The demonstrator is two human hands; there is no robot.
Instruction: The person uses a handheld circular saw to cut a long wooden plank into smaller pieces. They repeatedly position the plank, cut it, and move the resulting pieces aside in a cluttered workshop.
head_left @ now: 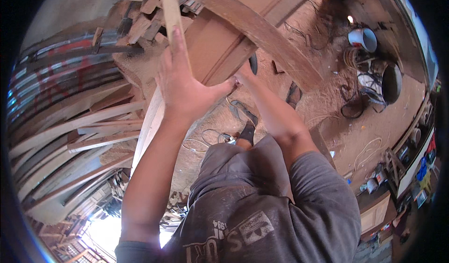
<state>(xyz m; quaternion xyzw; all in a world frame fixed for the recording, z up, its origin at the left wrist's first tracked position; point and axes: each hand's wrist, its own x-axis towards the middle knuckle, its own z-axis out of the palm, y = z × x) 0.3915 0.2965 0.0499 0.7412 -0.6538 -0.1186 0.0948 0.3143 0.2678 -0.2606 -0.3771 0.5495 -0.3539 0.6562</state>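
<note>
A brown wooden panel with a moulded groove near its edge lies in front of me. My left hand grips its near left corner, with the thumb stretched along the near end and the fingers beside a pale wooden strip. At the panel's near right edge is my right hand; its fingers are mostly hidden by the panel, so what they hold does not show. A rough brown plank crosses over the panel, slanting down to the right. Part of a dark curved object shows beside my right hand.
Stacked wood offcuts stand at the far left, and long boards lean below them. A white bucket and a dark round container sit at the right on the dusty floor. A cable lies near my foot.
</note>
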